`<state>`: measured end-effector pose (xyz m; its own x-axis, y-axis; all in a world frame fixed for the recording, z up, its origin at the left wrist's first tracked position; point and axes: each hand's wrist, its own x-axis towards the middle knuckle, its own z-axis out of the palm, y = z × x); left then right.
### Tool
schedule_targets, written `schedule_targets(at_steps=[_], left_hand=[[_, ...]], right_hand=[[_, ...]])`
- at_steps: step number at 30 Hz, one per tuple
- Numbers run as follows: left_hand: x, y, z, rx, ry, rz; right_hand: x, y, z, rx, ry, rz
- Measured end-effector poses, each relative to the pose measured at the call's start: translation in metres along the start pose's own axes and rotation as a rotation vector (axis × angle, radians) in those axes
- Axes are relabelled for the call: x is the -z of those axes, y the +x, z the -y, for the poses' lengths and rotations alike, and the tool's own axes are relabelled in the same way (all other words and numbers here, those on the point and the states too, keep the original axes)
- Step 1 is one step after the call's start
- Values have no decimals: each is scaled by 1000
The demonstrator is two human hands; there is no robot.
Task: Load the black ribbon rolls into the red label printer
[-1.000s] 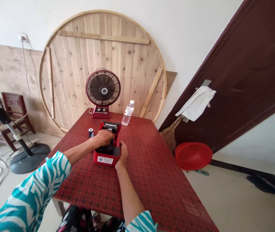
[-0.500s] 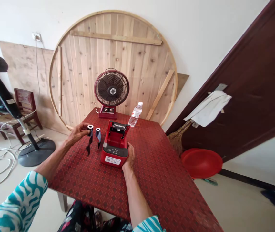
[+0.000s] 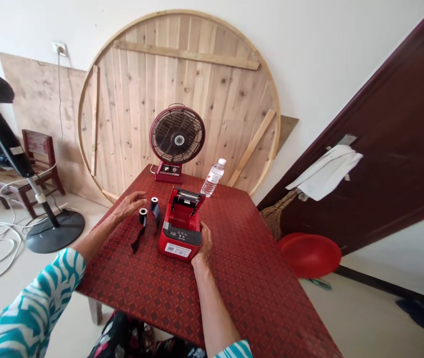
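A red and black printer (image 3: 182, 233) with its lid up stands on the red patterned table (image 3: 249, 268); its inner bay shows no roll. My right hand (image 3: 203, 244) is wrapped against the printer's right side. To the left of it, two small dark rolls with white cores stand on the table: a nearer roll (image 3: 143, 217) with a loose dark strip trailing toward me, and a farther roll (image 3: 155, 205) with its strip hanging down. My left hand (image 3: 133, 203) hovers just behind and left of the rolls, fingers apart, holding nothing.
Behind the printer are a dark red fan (image 3: 172, 170) and a water bottle (image 3: 212, 178). A large round wooden board (image 3: 182, 84) leans on the wall. A red basin (image 3: 311, 254) is right of the table; a stand fan's base (image 3: 57, 231) and a chair (image 3: 40, 149) are left.
My left hand has let go of the nearer roll and moved up off it. That roll now stands lower, closer to me. My right hand stays on the printer. The view has shifted slightly.
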<state>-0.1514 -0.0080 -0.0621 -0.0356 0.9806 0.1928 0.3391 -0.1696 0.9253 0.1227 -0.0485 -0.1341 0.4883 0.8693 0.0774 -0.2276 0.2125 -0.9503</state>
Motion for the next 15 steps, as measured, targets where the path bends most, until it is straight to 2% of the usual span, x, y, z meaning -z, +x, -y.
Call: schedule_targets(at_steps=[4, 7, 11, 15], left_hand=[[-16, 38, -2, 53, 176, 150], [-27, 54, 1, 62, 212, 248], [-32, 55, 1, 46, 181, 283], [-20, 45, -10, -9, 37, 231]], right_hand=[[-1, -1, 4, -28, -10, -18], [-1, -1, 5, -17, -27, -11], [0, -1, 2, -43, -15, 5], [-1, -1, 0, -28, 0, 13]])
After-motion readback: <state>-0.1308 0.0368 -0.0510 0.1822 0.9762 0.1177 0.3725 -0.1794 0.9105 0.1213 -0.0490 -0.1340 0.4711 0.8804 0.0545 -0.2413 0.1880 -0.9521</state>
